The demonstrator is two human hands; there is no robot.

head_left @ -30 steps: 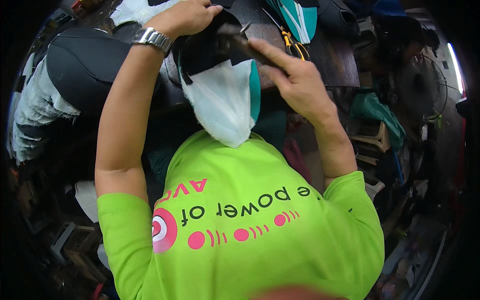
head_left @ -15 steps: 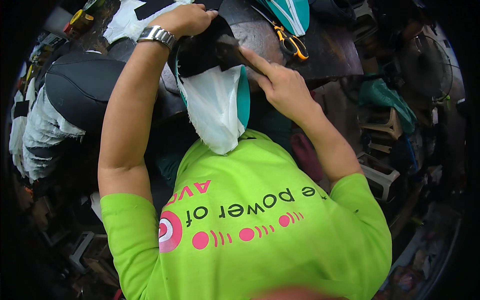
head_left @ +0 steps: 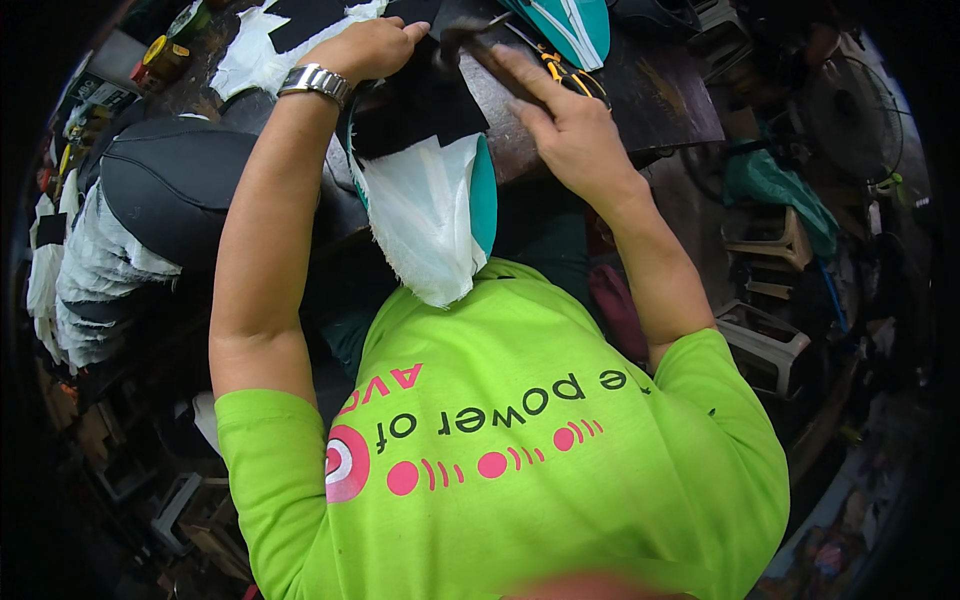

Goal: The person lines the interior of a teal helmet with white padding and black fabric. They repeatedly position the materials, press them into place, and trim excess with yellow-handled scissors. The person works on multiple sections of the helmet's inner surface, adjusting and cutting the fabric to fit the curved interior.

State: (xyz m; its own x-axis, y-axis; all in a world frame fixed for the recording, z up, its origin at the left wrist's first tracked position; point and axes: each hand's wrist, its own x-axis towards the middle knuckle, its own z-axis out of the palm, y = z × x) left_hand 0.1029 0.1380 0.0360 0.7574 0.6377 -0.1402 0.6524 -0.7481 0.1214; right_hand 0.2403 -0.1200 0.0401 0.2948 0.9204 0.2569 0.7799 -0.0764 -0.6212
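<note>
My right hand [head_left: 578, 130] is wrapped round the wooden handle of a hammer [head_left: 497, 65], its blurred dark head raised over the far part of the work. Beneath lies a black and teal fabric piece [head_left: 484, 190] with a frayed white lining [head_left: 425, 215]; its near end hangs over the table edge toward my green shirt. My left hand [head_left: 378, 48], with a metal watch on the wrist, is closed at the black part's far edge. Its index finger points right, and its grip underneath is partly hidden.
Orange-and-black scissors [head_left: 575, 78] lie on the dark table [head_left: 665, 110] beside another teal piece [head_left: 570, 30]. Black pieces with white lining [head_left: 170, 165] are stacked at the left. Tins [head_left: 165, 58] stand far left. Plastic stools [head_left: 765, 345] and a fan [head_left: 850, 115] are at the right.
The hammer has lifted off the black part and moved away and to the right with my right hand. My left hand stays at nearly the same place on the edge.
</note>
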